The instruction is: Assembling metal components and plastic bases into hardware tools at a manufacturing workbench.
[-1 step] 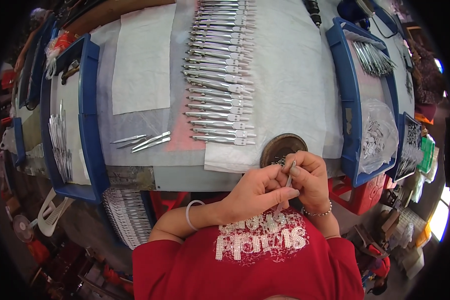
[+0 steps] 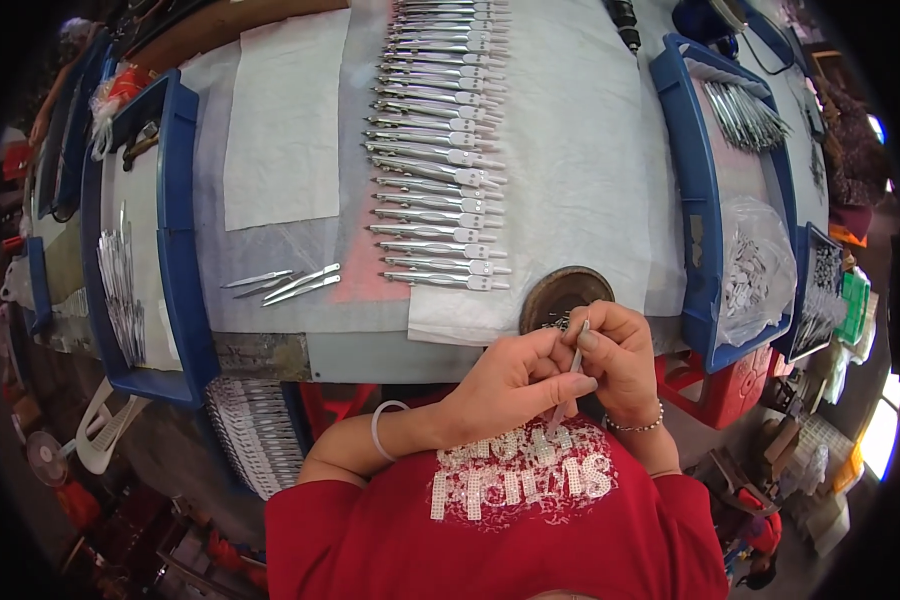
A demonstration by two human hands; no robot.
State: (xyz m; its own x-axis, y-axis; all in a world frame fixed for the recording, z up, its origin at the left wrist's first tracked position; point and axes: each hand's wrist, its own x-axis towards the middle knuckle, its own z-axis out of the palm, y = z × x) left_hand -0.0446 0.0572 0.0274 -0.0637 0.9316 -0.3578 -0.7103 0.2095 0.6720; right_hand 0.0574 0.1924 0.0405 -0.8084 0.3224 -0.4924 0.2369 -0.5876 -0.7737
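Note:
My left hand (image 2: pixel 515 390) and my right hand (image 2: pixel 618 362) meet at the table's near edge, both closed in a pinch. Between them they hold a slim silver metal piece (image 2: pixel 577 362), pointing up and slanting. It looks like a compass leg, but fingers cover much of it. Just beyond my fingers sits a round brown dish (image 2: pixel 585 285) with small metal bits in it. To the left of the dish, a long column of silver drawing compasses (image 2: pixel 440 250) lies side by side, running away from me. Several loose metal legs (image 2: pixel 300 284) lie farther left.
A blue tray (image 2: pixel 178 260) with metal legs stands at the left. At the right, another blue tray (image 2: pixel 698 200) holds thin metal parts (image 2: pixel 745 115) and a clear bag of small pieces (image 2: pixel 755 270). A red stool (image 2: pixel 715 395) is below the table's right side.

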